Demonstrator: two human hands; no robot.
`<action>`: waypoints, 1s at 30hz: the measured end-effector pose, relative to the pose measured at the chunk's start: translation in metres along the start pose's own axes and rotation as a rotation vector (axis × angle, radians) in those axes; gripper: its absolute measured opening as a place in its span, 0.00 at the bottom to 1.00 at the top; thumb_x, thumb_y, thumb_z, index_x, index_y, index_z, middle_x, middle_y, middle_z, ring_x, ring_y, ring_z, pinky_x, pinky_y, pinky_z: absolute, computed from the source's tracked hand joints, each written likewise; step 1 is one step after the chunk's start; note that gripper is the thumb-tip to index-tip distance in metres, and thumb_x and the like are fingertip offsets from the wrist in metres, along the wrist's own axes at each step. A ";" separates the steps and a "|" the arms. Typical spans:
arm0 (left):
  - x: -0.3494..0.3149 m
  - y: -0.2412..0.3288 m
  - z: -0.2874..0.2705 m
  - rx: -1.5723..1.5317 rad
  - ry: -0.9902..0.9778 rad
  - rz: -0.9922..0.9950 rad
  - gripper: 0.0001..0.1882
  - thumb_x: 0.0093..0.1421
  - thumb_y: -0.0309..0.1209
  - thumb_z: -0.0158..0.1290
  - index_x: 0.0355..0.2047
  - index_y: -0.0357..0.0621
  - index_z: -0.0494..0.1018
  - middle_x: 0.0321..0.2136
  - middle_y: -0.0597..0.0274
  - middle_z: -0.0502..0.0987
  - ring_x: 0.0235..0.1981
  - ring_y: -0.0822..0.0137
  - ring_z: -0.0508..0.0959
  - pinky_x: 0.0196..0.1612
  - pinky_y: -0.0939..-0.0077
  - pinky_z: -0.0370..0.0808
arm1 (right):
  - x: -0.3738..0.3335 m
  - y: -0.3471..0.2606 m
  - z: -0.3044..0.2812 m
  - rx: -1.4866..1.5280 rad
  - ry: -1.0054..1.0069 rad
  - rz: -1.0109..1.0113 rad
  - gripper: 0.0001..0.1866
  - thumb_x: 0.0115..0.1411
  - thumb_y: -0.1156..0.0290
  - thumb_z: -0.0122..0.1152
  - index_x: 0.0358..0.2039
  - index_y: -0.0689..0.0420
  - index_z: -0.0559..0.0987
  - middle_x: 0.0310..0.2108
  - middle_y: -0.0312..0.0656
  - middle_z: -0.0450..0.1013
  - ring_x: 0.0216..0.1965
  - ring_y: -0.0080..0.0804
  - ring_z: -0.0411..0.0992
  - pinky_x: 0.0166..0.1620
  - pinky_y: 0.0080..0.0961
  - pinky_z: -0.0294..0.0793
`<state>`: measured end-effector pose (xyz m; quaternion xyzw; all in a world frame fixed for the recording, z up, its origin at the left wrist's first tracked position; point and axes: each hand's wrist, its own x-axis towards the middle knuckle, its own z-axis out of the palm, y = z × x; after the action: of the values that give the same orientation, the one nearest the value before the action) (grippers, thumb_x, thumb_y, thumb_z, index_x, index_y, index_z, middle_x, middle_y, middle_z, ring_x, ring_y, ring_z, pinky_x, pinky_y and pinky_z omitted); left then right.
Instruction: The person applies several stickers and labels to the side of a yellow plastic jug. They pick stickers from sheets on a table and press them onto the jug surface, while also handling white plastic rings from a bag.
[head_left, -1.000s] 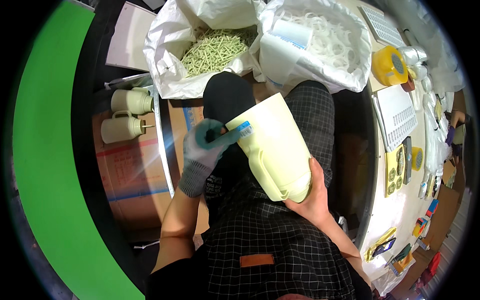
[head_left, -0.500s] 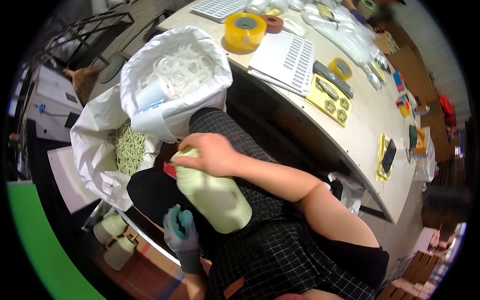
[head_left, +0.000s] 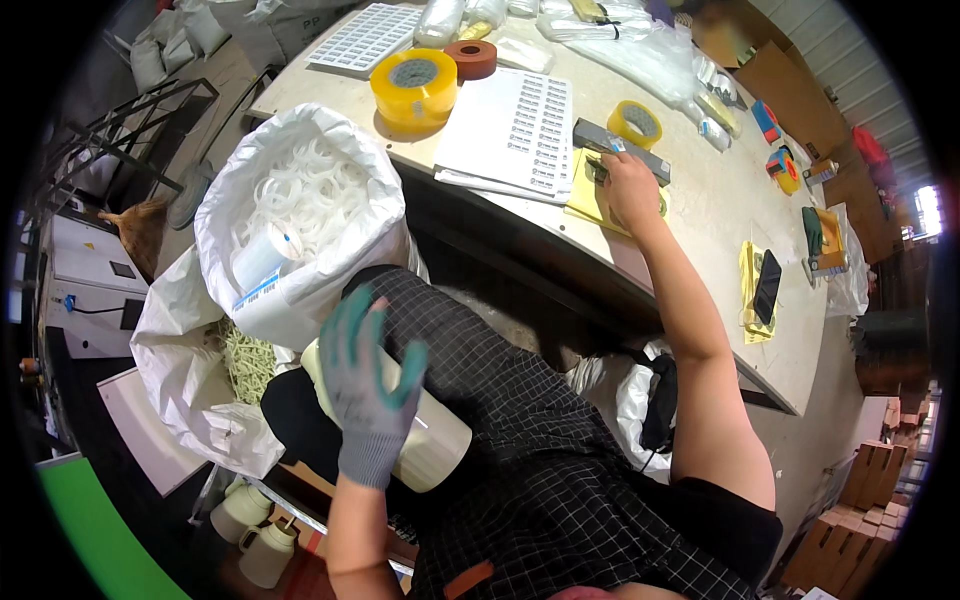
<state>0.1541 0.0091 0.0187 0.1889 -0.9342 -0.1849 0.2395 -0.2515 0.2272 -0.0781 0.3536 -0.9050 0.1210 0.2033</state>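
Across my lap lies a pale cream-green plastic jug body (head_left: 437, 440), tilted, its upper part largely hidden by my left hand (head_left: 368, 385). That hand wears a grey knit glove with teal coated fingers; the fingers are spread and slightly blurred, and whether they touch the jug is unclear. My bare right hand (head_left: 632, 190) is at the table, over a yellow card (head_left: 588, 203). Its fingers close around a small dark object (head_left: 597, 170), mostly covered by them. A long dark grey box (head_left: 655, 166) lies just beyond the hand.
White sacks stand at my left, one with clear plastic rings (head_left: 305, 195), another with pale green pieces (head_left: 250, 365). On the table (head_left: 690, 270) are sticker sheets (head_left: 495, 130), tape rolls (head_left: 413, 90) and a phone (head_left: 767, 287). Cream jugs (head_left: 268, 553) sit low at left.
My right hand has left the jug's top and reached to the yellow card on the table. My gloved left hand has risen over the jug, fingers spreading. The jug has shifted slightly left.
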 end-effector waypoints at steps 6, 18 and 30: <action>0.132 0.021 0.122 0.211 -0.315 0.319 0.38 0.64 0.52 0.56 0.68 0.44 0.65 0.72 0.50 0.62 0.73 0.46 0.59 0.75 0.50 0.55 | 0.034 -0.057 0.007 0.291 -0.059 0.302 0.12 0.66 0.63 0.54 0.45 0.52 0.79 0.37 0.52 0.82 0.41 0.55 0.80 0.45 0.50 0.78; 0.147 0.026 0.205 0.238 -0.396 0.376 0.44 0.61 0.53 0.60 0.72 0.46 0.61 0.73 0.56 0.57 0.76 0.52 0.53 0.76 0.48 0.49 | 0.055 -0.083 0.028 0.129 -0.140 0.237 0.13 0.61 0.55 0.67 0.36 0.51 0.84 0.38 0.42 0.78 0.39 0.45 0.80 0.40 0.43 0.80; 0.068 0.057 0.061 0.166 -0.711 0.482 0.27 0.65 0.56 0.53 0.48 0.46 0.79 0.53 0.57 0.77 0.57 0.56 0.73 0.66 0.52 0.65 | 0.020 -0.187 -0.032 1.347 -0.725 0.273 0.16 0.60 0.65 0.77 0.23 0.58 0.78 0.20 0.24 0.68 0.25 0.12 0.59 0.27 0.18 0.57</action>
<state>0.0524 0.0436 0.0187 -0.0914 -0.9877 -0.1016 -0.0766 -0.1266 0.0924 -0.0270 0.3036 -0.6820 0.5457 -0.3807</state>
